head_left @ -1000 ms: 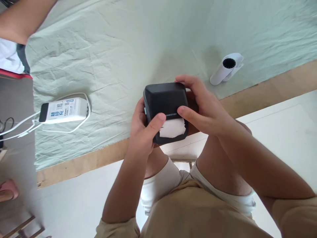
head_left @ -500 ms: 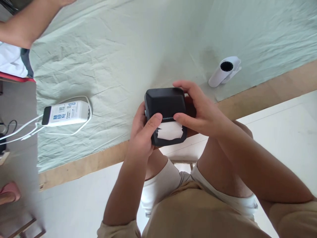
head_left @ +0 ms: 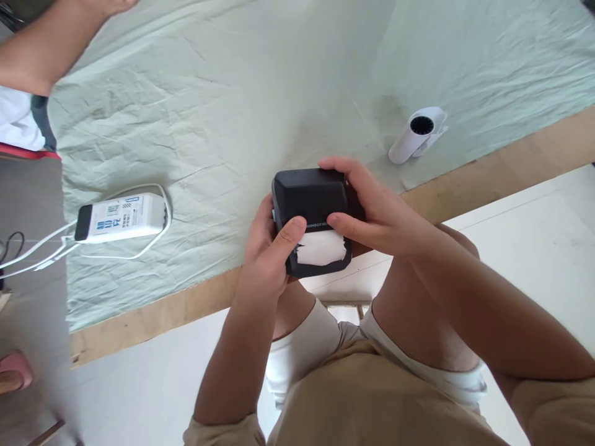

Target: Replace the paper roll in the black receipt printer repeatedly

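Between both hands is a black label printer [head_left: 310, 192] with lettering across its front. A torn-edged piece of white label paper [head_left: 320, 249] sticks out of its lower part. My left hand [head_left: 272, 244] wraps the printer's left side, thumb on the front near the lettering. My right hand [head_left: 367, 207] grips the right side, its thumb resting by the lettering and its fingers curled over the top edge and side. The printer is held over the table's near edge; its underside is hidden.
A roll of white paper [head_left: 403, 145] stands on the green cloth [head_left: 223, 124] to the right. On the left lies a white power strip [head_left: 125, 218] with cables. Another person's arm [head_left: 56, 43] reaches in at the upper left. The bare wooden edge [head_left: 186, 306] runs along the front.
Both hands keep their hold on the printer, which stays almost in place. The view has shifted slightly, moving the surroundings a little left.
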Action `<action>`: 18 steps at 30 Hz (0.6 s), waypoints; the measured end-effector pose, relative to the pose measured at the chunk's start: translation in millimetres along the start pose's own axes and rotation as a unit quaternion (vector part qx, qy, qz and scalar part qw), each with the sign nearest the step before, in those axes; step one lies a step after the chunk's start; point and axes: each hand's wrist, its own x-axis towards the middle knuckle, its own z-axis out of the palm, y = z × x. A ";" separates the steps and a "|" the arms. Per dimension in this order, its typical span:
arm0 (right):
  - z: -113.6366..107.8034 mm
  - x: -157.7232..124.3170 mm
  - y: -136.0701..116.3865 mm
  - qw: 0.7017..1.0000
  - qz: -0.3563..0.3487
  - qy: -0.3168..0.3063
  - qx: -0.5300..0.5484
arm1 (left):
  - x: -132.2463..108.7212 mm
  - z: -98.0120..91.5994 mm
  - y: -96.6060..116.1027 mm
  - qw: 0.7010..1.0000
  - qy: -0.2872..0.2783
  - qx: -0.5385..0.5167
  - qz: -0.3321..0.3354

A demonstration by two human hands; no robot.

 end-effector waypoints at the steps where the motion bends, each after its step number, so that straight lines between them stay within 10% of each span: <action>1: -0.5 0.2 -0.5 1.000 -0.001 -0.001 -0.005 | 0.1 0.1 -0.3 1.000 -0.001 -0.002 -0.003; 6: -1.7 -0.3 -4.4 0.999 -0.002 0.013 -0.029 | -0.4 4.5 -3.2 1.000 0.020 -0.016 -0.007; 12: -2.2 -2.3 -7.2 1.000 0.017 0.025 -0.008 | 4.2 8.9 -8.0 0.984 0.172 -0.043 0.007; 18: -2.3 -6.9 -1.8 0.995 -0.018 0.101 -0.007 | 11.0 7.2 -3.8 0.987 0.120 -0.106 0.010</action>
